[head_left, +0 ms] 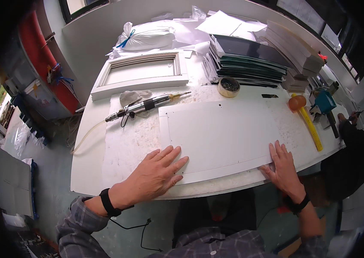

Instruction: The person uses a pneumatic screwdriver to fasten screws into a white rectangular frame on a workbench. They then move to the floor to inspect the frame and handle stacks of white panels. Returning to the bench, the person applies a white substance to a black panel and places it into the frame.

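A flat white rectangular panel (220, 133) lies on the white worktable (117, 155), its near edge close to the table's front. My left hand (158, 174) rests palm down with fingers spread on the panel's near left corner. My right hand (281, 165) lies flat, fingers apart, on the panel's near right corner. Neither hand holds anything.
A pneumatic screwdriver (147, 105) with a hose lies behind the panel on a rag. A white frame (141, 73), a roll of tape holding screws (228, 86), stacked dark sheets (248, 60), an orange mallet (306, 118) and a teal tool (324, 103) stand further back and right. Another person sits at far right.
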Action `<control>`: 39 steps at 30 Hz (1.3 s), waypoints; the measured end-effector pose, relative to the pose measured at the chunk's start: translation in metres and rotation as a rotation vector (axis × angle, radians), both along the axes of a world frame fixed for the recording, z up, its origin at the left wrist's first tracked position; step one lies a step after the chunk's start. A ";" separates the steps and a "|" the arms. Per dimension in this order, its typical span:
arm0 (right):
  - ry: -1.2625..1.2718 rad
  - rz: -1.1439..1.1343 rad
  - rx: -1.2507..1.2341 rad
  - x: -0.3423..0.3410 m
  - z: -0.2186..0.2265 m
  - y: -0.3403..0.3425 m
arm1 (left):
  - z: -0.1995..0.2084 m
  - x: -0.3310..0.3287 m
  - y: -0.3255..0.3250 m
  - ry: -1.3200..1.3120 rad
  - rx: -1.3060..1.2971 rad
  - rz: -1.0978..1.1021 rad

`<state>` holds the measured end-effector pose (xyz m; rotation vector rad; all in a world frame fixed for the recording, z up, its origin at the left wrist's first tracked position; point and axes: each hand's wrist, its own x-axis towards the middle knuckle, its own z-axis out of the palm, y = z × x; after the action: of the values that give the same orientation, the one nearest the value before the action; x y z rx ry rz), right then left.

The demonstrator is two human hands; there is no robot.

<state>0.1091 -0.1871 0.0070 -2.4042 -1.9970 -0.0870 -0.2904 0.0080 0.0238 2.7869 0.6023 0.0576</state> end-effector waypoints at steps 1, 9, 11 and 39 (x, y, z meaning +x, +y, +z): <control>0.016 0.002 -0.054 0.000 0.008 0.001 | 0.009 0.005 0.016 0.030 -0.073 -0.011; 0.087 0.071 -0.408 0.011 0.068 0.030 | -0.029 0.018 0.100 -0.086 0.225 0.054; 0.082 0.085 -0.454 0.012 0.077 0.036 | -0.021 0.018 0.105 -0.085 0.224 0.021; 0.028 0.009 0.133 0.150 0.163 0.240 | 0.082 0.042 0.135 -0.176 0.416 0.102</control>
<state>0.2590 0.0525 0.1695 -2.3026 -1.9240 -0.1797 -0.2483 0.1426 0.1057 3.0945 0.7603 0.4979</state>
